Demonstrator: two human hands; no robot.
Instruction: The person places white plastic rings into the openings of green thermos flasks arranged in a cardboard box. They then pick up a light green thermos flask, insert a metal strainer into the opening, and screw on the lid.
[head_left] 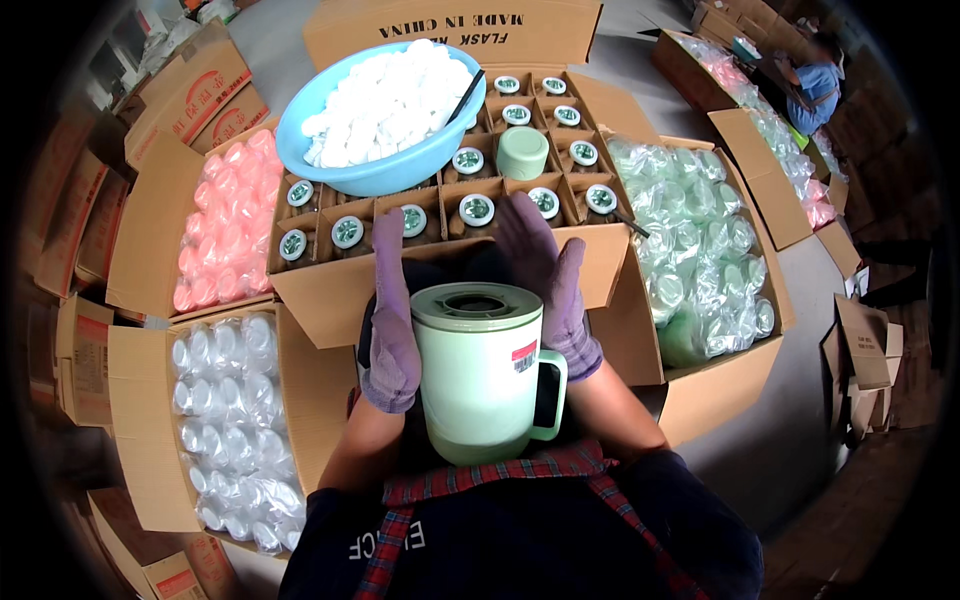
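A pale green jug-shaped flask point(470, 385) stands upright against my lap, its handle point(560, 395) toward the right and a small red-and-white label near the rim. Its top is a green collar point(478, 305) with a dark round opening. My left hand point(392, 320), in a purple glove, is held upright along the flask's left side with straight fingers; whether it touches the wall I cannot tell. My right hand point(555, 275), gloved alike, is spread open above the flask's right rim, thumb apart from the fingers. Neither hand grips anything.
Ahead stands a divided carton point(450, 255) of glass liners with a green cup point(522, 152) and a blue basin point(380, 180) of white pieces on top. Cartons of pink point(230, 220), clear point(230, 400) and green wrapped parts point(700, 260) flank me. A person point(815, 90) works far right.
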